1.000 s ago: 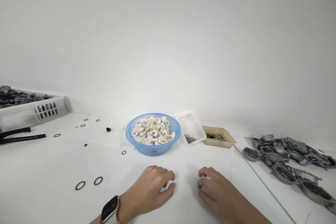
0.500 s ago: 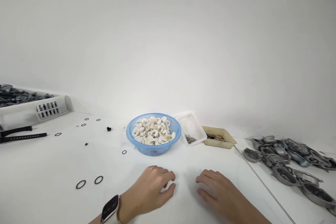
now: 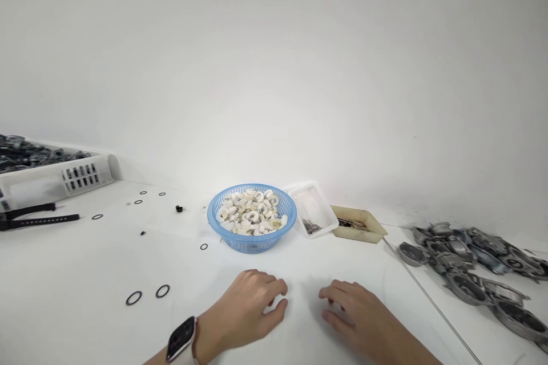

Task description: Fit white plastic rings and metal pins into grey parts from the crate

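My left hand rests near the front of the white table, its fingers loosely curled and thumb apart, holding nothing. A smartwatch is on that wrist. Facing it across a gap, my right hand is likewise loosely bent, with thumb and fingers apart and nothing between them. Just beyond both hands stands a blue basket heaped with white ring-shaped pieces. To its right, a white tray holds a small pile of metal pins.
A yellowish tray with thin items sits beside the white one. Grey metal housings lie at right, past a thin rod. Black rings are scattered at left, near black straps and a white crate of metal parts.
The view has shifted very slightly, so things sit a little further right. Both hands hold nearly the same pose and place; the objects have stayed where they were.
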A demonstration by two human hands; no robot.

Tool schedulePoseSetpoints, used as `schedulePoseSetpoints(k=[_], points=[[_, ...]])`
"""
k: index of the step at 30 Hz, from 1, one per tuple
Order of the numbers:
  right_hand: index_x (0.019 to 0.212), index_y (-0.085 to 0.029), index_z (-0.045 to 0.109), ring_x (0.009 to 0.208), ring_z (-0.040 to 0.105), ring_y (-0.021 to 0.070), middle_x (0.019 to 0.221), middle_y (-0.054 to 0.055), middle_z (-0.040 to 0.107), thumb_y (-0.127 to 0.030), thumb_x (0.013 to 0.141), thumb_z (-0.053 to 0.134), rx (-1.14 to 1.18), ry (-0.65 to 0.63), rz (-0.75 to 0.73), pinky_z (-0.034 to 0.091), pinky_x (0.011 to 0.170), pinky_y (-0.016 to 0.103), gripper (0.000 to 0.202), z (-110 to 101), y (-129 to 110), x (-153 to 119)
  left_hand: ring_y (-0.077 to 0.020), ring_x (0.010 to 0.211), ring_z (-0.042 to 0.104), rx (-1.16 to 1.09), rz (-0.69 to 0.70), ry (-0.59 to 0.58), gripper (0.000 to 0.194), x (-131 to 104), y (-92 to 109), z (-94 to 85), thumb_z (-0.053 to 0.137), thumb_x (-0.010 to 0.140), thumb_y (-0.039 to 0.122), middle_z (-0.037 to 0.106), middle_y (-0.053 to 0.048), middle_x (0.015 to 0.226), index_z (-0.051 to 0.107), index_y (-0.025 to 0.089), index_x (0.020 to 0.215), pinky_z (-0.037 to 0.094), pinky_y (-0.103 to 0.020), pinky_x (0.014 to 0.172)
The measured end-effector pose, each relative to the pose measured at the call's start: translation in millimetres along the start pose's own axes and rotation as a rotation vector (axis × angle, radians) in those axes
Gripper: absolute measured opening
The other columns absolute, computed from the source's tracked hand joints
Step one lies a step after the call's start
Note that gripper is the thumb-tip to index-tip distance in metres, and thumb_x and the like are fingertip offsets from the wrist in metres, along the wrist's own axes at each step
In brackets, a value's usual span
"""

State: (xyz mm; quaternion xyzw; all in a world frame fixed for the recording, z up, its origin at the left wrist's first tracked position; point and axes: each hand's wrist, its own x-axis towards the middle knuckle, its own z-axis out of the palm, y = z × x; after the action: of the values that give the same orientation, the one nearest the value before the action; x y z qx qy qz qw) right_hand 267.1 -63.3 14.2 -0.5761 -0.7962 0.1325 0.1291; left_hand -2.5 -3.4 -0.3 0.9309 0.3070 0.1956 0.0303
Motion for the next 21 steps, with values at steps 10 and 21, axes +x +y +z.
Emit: schedulePoseSetpoints(k=[10,21], points=[[0.097,-0.025,0.071,0.097,0.066,0.0244,0.113,0.005,0.066,-0.027,0.099,0.05,-0.038,0.011,-0.011,0.052,0.085,0.039,0.021,3.4,3.7,2.3,-0.0171,0.063,0.061,0.024,-0.005,-0.012,0.014,1.1,-0.5,-0.6,0.054,0.096,0.021,0.063,0.004,0.071,0.051,0.024,0.083,0.036,-0.031,0.063],[0.11,-0.025,0.07,0.1,0.066,0.0249,0.119,0.005,0.066,-0.012,0.089,0.052,-0.072,0.015,-0.042,0.053,0.088,0.04,0.03,6.9,8.4,3.3,-0.017,0.063,0.061,0.032,0.002,-0.007,0.014,0.0,0.1,0.3,0.054,0.096,0.022,0.063,0.004,0.071,0.05,0.024,0.083,0.036,-0.031,0.063]])
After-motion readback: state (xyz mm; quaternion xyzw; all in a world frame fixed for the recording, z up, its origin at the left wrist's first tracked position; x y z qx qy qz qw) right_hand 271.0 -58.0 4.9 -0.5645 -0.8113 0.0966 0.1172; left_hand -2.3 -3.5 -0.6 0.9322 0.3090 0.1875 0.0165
